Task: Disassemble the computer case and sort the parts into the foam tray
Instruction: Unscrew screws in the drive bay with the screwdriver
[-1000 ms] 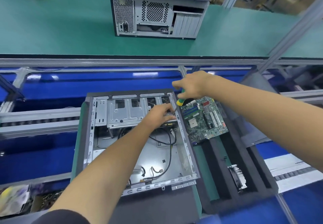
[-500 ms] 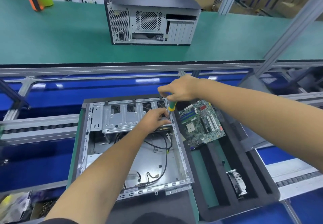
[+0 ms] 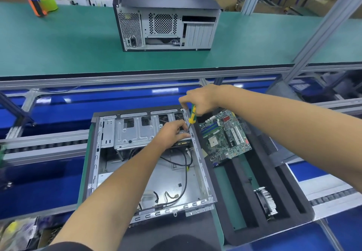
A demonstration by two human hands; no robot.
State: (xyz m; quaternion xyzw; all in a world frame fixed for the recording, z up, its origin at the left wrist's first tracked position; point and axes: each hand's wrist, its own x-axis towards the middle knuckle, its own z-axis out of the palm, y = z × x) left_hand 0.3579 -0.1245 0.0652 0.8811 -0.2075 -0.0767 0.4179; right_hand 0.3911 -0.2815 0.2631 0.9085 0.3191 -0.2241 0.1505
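An opened computer case point(image 3: 148, 164) is lying on its side in front of the person, and serves as the reference point for all positions below. The right hand point(image 3: 201, 99) is grasping a yellow-and-green screwdriver point(image 3: 192, 116) above the case's far right corner, fingers wrapped round the handle, with the shaft angling down toward the metal beside the left hand. The left hand point(image 3: 172, 131) is resting on the silver drive cage point(image 3: 135, 131) at the far end of the case; its fingers are curling over the cage's right end close to the screwdriver tip, though whether they are gripping anything cannot be told. Black cables point(image 3: 185, 172) are trailing across the bare floor of the case.

Directly right of the case, a black foam tray point(image 3: 293, 197) is sitting alongside. A green motherboard point(image 3: 225, 135) is lying in the tray's far section, level with the drive cage. A heatsink fan point(image 3: 266, 201) is sitting in a near slot of the tray.

Beyond the case, on the green tabletop point(image 3: 68, 41), a second, closed computer case point(image 3: 166, 15) is standing with its rear panel facing the camera. To its far left, an orange-and-green tape roll point(image 3: 42, 3) is resting on the same tabletop.
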